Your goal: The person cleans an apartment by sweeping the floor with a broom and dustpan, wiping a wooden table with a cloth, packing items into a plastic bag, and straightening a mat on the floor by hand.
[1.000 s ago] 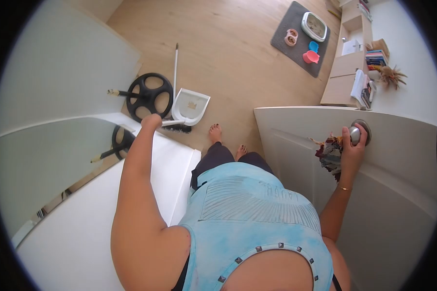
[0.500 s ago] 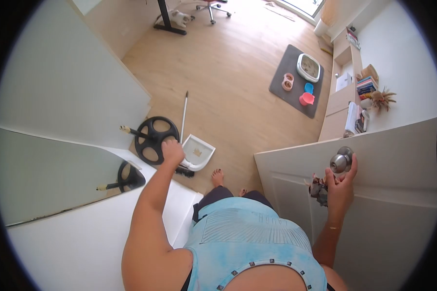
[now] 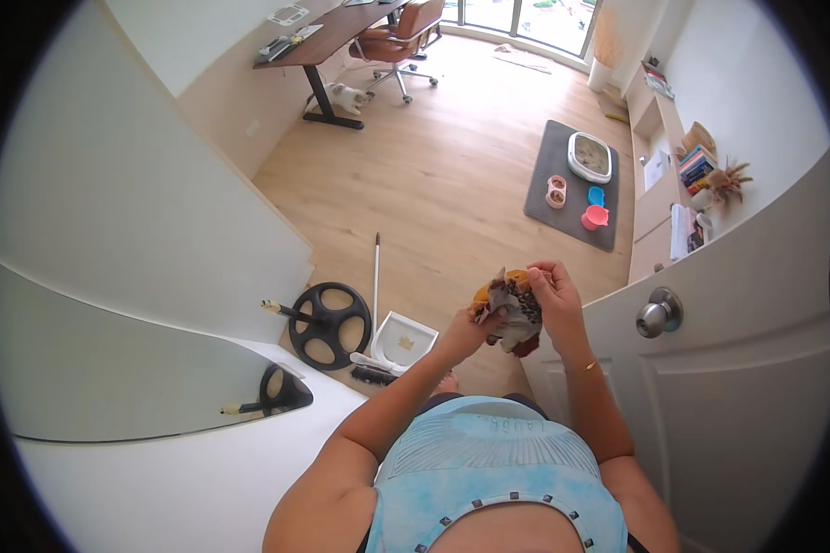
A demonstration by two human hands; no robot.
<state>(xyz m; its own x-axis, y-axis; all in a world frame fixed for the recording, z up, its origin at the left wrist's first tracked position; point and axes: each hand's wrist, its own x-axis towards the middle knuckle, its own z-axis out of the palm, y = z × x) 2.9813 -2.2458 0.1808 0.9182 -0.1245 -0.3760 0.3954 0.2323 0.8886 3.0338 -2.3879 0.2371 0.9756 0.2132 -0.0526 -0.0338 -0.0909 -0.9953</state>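
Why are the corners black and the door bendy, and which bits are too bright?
Head view: dark corners and a bowed door, probably from a very wide lens; head view, far end: the window is glaringly washed out, the floor near it pale; head view, middle: the crumpled bundle in the left hand and right hand is fairly clear, fine details too small to tell.

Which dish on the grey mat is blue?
The blue dish sits between the coral dish and the litter tray. The other two differ: one coral, the double dish pale pink.
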